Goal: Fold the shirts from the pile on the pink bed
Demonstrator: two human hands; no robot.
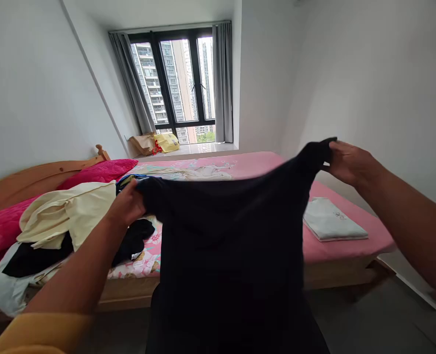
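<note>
A black shirt [234,246] hangs stretched between my two hands, its top edge sagging and its lower part running out of the picture. My left hand [126,202] is closed on one upper corner, beside a heap of clothes on the bed. Higher up and farther to the right, my right hand [352,161] pinches the opposite corner, where the cloth is bunched into a narrow end. Part of the bed is hidden behind the shirt.
The bed [372,241] has a pink cover. A folded pale shirt [334,219] lies on its right side. Cream clothing [85,209], black clothing [37,255] and magenta pillows [96,174] are at left. Bags [166,142] stand on the windowsill [206,147].
</note>
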